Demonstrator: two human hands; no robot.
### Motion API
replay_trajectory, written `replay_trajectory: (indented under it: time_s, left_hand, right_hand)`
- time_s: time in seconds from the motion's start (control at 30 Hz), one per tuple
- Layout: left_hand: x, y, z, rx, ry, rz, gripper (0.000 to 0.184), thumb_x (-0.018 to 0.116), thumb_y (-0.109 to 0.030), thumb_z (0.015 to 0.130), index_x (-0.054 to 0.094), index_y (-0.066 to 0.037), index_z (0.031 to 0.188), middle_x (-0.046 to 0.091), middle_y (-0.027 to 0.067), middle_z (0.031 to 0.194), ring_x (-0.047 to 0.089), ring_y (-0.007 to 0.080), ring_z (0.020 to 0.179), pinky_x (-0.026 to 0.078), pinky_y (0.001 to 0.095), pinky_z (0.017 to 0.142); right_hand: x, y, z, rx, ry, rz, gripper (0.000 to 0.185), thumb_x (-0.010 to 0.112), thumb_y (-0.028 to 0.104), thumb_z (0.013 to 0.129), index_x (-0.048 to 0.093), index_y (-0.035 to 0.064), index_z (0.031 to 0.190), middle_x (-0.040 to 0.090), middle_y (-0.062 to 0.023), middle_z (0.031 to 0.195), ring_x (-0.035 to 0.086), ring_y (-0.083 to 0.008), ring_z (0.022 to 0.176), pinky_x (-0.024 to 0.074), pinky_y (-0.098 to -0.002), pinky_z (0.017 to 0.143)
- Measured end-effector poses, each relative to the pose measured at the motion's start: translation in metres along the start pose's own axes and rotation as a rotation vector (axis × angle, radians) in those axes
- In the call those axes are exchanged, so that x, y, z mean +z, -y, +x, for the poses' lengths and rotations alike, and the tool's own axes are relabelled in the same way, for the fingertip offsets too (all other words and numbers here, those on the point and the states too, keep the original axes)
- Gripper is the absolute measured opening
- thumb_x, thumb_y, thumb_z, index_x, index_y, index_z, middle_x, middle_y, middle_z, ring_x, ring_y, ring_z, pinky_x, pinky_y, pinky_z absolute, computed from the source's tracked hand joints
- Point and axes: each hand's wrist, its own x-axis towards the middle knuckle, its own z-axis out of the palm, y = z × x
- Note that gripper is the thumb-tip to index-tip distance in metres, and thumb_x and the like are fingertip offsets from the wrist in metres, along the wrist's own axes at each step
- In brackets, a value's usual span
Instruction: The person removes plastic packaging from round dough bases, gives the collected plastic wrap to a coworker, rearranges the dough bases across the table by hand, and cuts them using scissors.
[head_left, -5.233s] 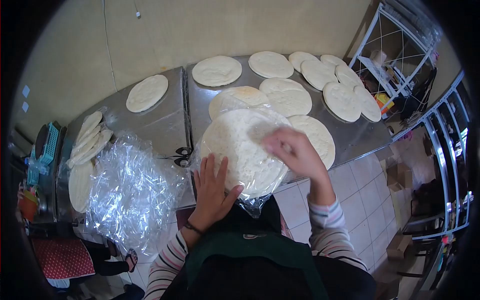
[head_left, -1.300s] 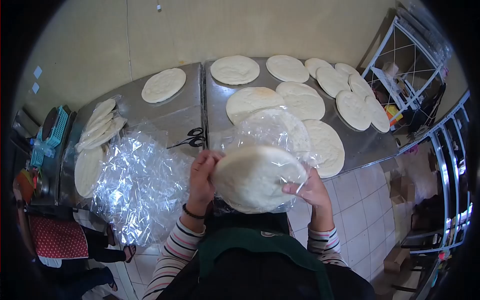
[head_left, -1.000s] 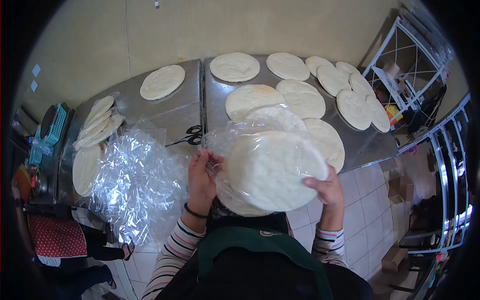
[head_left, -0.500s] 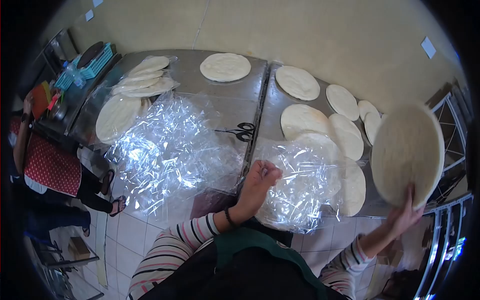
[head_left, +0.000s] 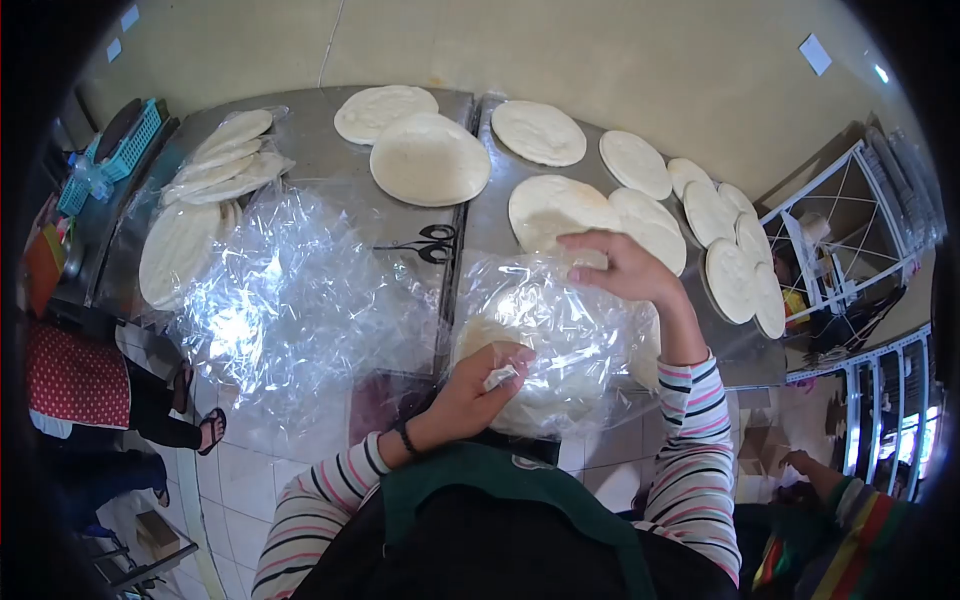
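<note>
My left hand (head_left: 475, 388) is closed in a pinch on the edge of a clear plastic bag (head_left: 575, 330). This crinkled plastic lies over pale round flatbreads at the table's front edge. My right hand (head_left: 628, 268) is over its far side, thumb and fingers apart, holding nothing I can see; whether it touches the plastic I cannot tell. Just beyond is a flatbread (head_left: 560, 205), partly shaded. Another flatbread (head_left: 430, 160) overlaps a rear flatbread (head_left: 385, 112) on the left table. Black-handled scissors (head_left: 432, 244) lie beside a large heap of clear plastic bags (head_left: 300, 290).
Bagged flatbreads (head_left: 225, 160) are stacked at the left, and loose ones (head_left: 730, 275) overlap at the right. A white metal rack (head_left: 840, 230) stands beyond. Someone in a red dotted apron (head_left: 78, 375) stands left; another person's striped sleeve (head_left: 850, 530) shows lower right.
My right hand has let go of the flatbread it held at the right and come over the plastic. One more flatbread now shows on the left table. The view has shifted.
</note>
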Motion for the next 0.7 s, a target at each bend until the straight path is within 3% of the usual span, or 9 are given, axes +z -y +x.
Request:
replay_trajectory:
  time_s: [0.03,0.13,0.17,0.27,0.37,0.4,0.43,0.6,0.7]
  left_hand:
    - [0.0,0.0,0.004,0.083,0.048,0.082,0.015,0.053,0.0,0.082,0.051,-0.001,0.097,0.058,0.0098,0.096,0.056,0.0183,0.087,0.043,0.029,0.079]
    - [-0.005,0.005,0.009,0.066,0.107,0.103,0.016,0.052,0.003,0.079,0.052,-0.001,0.095,0.058,0.0107,0.092,0.057,0.0225,0.084,0.044,0.0307,0.076]
    - [-0.005,0.007,0.011,0.113,0.066,0.127,0.015,0.052,0.003,0.077,0.052,-0.001,0.091,0.058,0.0111,0.089,0.058,0.0245,0.082,0.045,0.0325,0.075]
    - [-0.009,0.011,0.016,0.157,0.082,0.163,0.015,0.052,0.002,0.074,0.051,-0.002,0.088,0.058,0.0108,0.084,0.057,0.0272,0.078,0.045,0.0343,0.072]
    - [-0.02,0.003,0.016,0.104,0.201,0.322,0.013,0.052,-0.001,0.071,0.052,-0.004,0.083,0.056,0.0112,0.083,0.054,0.0292,0.074,0.043,0.0349,0.064]
    - [-0.022,-0.006,0.013,0.087,0.177,0.344,0.013,0.052,-0.001,0.071,0.052,-0.004,0.083,0.056,0.0112,0.083,0.054,0.0292,0.074,0.043,0.0349,0.064]
    - [-0.021,-0.02,0.011,0.207,0.131,0.318,0.009,0.052,-0.003,0.072,0.053,-0.006,0.08,0.056,0.011,0.078,0.053,0.0289,0.07,0.042,0.0352,0.063]
    - [-0.069,-0.102,-0.01,0.556,0.176,0.357,0.007,0.057,-0.014,0.072,0.052,-0.009,0.071,0.053,0.0083,0.067,0.051,0.0245,0.06,0.038,0.0359,0.062]
    - [-0.106,-0.118,-0.06,0.543,-0.65,0.248,0.014,0.058,-0.021,0.078,0.052,-0.008,0.076,0.055,0.0088,0.08,0.051,0.0208,0.069,0.037,0.0305,0.062]
  right_hand:
    - [0.004,0.003,-0.006,0.112,0.075,0.07,0.036,0.063,0.019,0.081,0.057,0.0031,0.113,0.058,-0.0121,0.113,0.053,-0.0207,0.106,0.039,-0.0325,0.092]
    - [0.012,0.0,-0.022,0.032,0.019,0.304,0.039,0.066,0.02,0.078,0.057,0.0031,0.111,0.057,-0.0133,0.113,0.05,-0.0232,0.11,0.0363,-0.0334,0.095]
    - [0.013,-0.012,-0.028,-0.131,-0.117,0.242,0.032,0.066,0.023,0.078,0.061,0.0028,0.103,0.058,-0.0136,0.108,0.051,-0.0284,0.109,0.0383,-0.0331,0.093]
    - [0.013,0.0,-0.043,-0.071,0.032,0.174,0.023,0.066,0.017,0.077,0.063,0.0024,0.095,0.058,-0.0137,0.11,0.05,-0.0288,0.11,0.0397,-0.0344,0.091]
    - [0.022,-0.025,-0.047,0.261,-0.174,0.435,0.013,0.062,0.009,0.079,0.063,0.0009,0.089,0.063,-0.0113,0.1,0.057,-0.0188,0.094,0.0444,-0.0293,0.082]
    - [0.016,-0.047,-0.051,0.167,-0.338,0.388,0.013,0.057,0.011,0.084,0.063,0.0004,0.09,0.064,-0.008,0.093,0.056,-0.0138,0.083,0.0444,-0.0265,0.077]
    - [0.005,-0.032,-0.048,0.341,-0.428,0.376,0.017,0.054,0.015,0.087,0.062,0.0002,0.092,0.063,-0.0052,0.089,0.054,-0.0117,0.08,0.0431,-0.0258,0.074]
    - [0.01,-0.04,-0.05,0.327,-0.457,0.352,0.028,0.057,0.029,0.087,0.062,0.0023,0.093,0.059,0.001,0.085,0.049,-0.0077,0.078,0.0393,-0.0231,0.072]
    - [0.014,-0.048,-0.051,0.334,-0.503,0.441,0.027,0.058,0.03,0.086,0.063,0.0041,0.091,0.06,0.0009,0.084,0.049,-0.0077,0.078,0.0388,-0.0229,0.072]
